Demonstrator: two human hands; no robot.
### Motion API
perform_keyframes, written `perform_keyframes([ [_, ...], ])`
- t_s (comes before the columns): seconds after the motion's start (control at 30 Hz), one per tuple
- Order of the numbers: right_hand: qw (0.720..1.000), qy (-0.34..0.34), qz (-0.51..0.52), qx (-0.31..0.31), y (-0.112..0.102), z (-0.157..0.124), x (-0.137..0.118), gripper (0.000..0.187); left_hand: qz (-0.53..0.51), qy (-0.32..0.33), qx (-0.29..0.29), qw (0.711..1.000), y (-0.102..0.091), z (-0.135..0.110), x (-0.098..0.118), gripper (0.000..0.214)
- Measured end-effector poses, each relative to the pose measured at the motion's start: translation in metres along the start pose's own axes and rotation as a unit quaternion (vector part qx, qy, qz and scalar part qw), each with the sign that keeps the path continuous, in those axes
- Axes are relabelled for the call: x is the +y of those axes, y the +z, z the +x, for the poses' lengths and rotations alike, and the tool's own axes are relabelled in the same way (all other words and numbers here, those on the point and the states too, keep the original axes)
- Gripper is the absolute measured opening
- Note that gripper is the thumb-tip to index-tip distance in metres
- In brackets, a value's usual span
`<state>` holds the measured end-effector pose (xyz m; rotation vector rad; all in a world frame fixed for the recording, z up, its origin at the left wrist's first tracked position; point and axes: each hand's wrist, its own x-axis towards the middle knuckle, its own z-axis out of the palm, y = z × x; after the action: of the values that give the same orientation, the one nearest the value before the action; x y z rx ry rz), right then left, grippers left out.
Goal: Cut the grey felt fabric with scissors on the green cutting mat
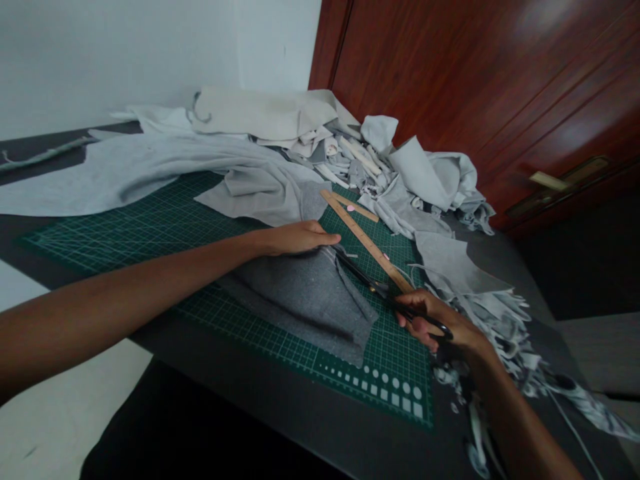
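Note:
My left hand (295, 239) lies flat on a dark grey fabric piece (300, 300), near its top edge, and holds nothing. My right hand (430, 320) is shut on the black handles of a pair of long scissors (377, 288). Their dark blades reach up and left along the fabric, with the tips close to my left fingers. The fabric rests on a green cutting mat (390, 373). A wooden ruler (367, 241) lies diagonally on the mat just above the scissors, with small pink marks or pieces on it.
A heap of pale grey fabric and scraps (340, 147) is piled at the back against a reddish wooden door (475, 80) with a brass handle (560, 183). Frayed fabric strips (495, 327) spill over the dark table (300, 427) at right. A white wall (110, 53) stands behind.

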<state>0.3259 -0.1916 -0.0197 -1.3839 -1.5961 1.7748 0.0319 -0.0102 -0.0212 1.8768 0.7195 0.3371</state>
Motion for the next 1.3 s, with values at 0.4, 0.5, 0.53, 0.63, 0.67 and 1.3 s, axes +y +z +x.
perform_keyframes([
  [0.4, 1.0, 0.025, 0.0, 0.003, -0.001, 0.001, 0.002, 0.038, -0.025, -0.018, -0.006, 1.0, 0.0, -0.001, 0.005, 0.052],
  [0.5, 0.999, 0.033, 0.004, 0.0, -0.002, 0.001, 0.002, 0.038, -0.026, -0.023, -0.006, 0.999, 0.0, -0.001, 0.005, 0.053],
  [0.53, 0.999, 0.035, 0.003, 0.0, -0.002, 0.001, 0.002, 0.038, -0.026, -0.021, -0.004, 0.999, 0.0, -0.001, 0.005, 0.053],
  [0.63, 1.0, 0.027, -0.005, -0.003, -0.002, 0.001, 0.001, 0.041, -0.028, -0.021, -0.001, 0.999, 0.0, -0.002, 0.005, 0.053],
  [0.67, 1.0, 0.024, -0.009, -0.003, -0.002, 0.001, 0.001, 0.043, -0.028, -0.024, -0.001, 0.999, 0.0, -0.002, 0.005, 0.053],
  [1.3, 1.0, -0.003, -0.027, -0.014, 0.002, -0.003, -0.01, 0.071, 0.015, 0.012, 0.018, 1.0, 0.0, -0.004, 0.006, 0.057],
])
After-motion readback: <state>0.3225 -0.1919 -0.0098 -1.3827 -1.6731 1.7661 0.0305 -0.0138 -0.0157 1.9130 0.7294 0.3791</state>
